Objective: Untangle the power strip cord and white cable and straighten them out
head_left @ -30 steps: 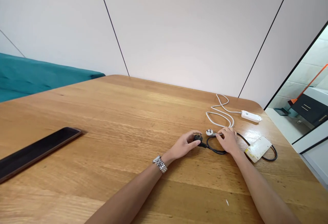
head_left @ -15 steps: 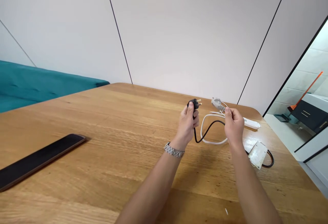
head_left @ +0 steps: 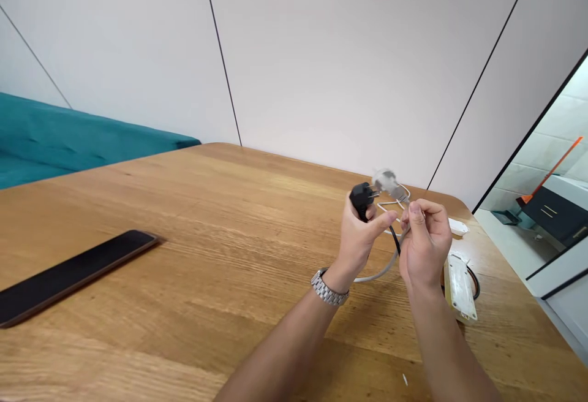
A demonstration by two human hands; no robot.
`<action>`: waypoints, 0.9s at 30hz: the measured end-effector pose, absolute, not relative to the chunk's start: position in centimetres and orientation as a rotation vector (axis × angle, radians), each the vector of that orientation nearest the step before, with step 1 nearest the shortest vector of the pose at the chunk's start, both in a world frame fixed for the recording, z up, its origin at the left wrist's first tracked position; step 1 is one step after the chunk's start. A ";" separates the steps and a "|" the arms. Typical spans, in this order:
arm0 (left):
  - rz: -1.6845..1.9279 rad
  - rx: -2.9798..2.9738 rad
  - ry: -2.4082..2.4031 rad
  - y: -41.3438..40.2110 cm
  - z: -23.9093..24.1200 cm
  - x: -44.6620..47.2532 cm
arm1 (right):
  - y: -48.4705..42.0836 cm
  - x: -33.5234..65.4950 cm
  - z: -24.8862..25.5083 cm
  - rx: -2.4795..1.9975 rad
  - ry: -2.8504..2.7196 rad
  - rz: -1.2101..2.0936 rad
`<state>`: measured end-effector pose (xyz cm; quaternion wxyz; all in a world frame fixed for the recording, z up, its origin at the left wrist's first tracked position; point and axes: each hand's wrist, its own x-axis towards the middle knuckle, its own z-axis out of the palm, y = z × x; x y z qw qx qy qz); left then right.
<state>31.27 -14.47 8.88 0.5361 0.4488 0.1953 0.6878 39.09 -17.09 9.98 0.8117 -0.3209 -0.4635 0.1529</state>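
Note:
My left hand holds a black plug upright, its metal prongs pointing right and its thumb stretched toward my right hand. A black cord hangs from this plug. Pinched between the thumb and fingers of my right hand is the cord just behind a pale grey plug, which is slightly blurred. The two plugs are close together above the table. A white cable loops below my hands. Right of my right wrist lies a white power strip, with a black cord curled beside it.
Another white strip lies farther back on the wooden table. On the left is a long flat dark object. A small white scrap lies near the front. A teal sofa and a pale wall stand behind.
My hands have come closer together, my left hand moving right with the black plug. Its thumb has lifted off the plug. The power strip has shifted and turned on the table.

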 end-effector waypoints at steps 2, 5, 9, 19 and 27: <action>1.603 1.081 0.435 -14.7 8.6 31.7 | -17.2 38.9 9.9 -0.657 -0.990 0.335; 1.642 1.055 0.399 -15.2 8.9 32.0 | -17.6 38.3 9.5 -0.718 -1.124 0.365; 1.698 0.815 0.389 -15.7 10.7 31.0 | -17.9 37.0 8.6 -0.770 -1.373 0.299; 1.691 0.737 0.256 -17.5 15.4 24.4 | -16.0 37.4 7.6 -0.883 -2.015 0.615; 1.936 0.648 0.231 -19.5 17.6 19.9 | -13.5 39.8 5.6 -1.307 -2.223 0.500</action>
